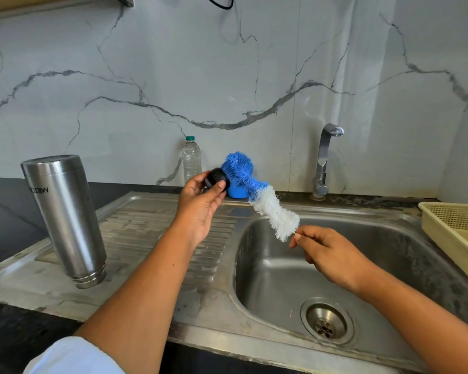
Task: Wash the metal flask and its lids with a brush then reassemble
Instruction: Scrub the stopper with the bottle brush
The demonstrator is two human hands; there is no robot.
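Observation:
The metal flask (66, 217) stands upside down, mouth down, on the sink's ribbed drainboard (152, 225) at the left. My left hand (200, 203) holds a small black lid (218, 179) between thumb and fingers above the drainboard's back edge. My right hand (327, 255) pinches the thin handle of a bottle brush (257, 195) over the basin. The brush has white bristles near my hand and blue bristles at its far end, and that blue end touches the black lid. A blue cap-like object (237, 193) stands behind the brush, partly hidden.
The steel sink basin (389, 265) with its drain (326, 321) lies below my right hand. A tap (324, 160) rises at the back. A clear plastic water bottle (191, 159) stands against the marble wall. A cream plastic basket (454, 228) sits at the right edge.

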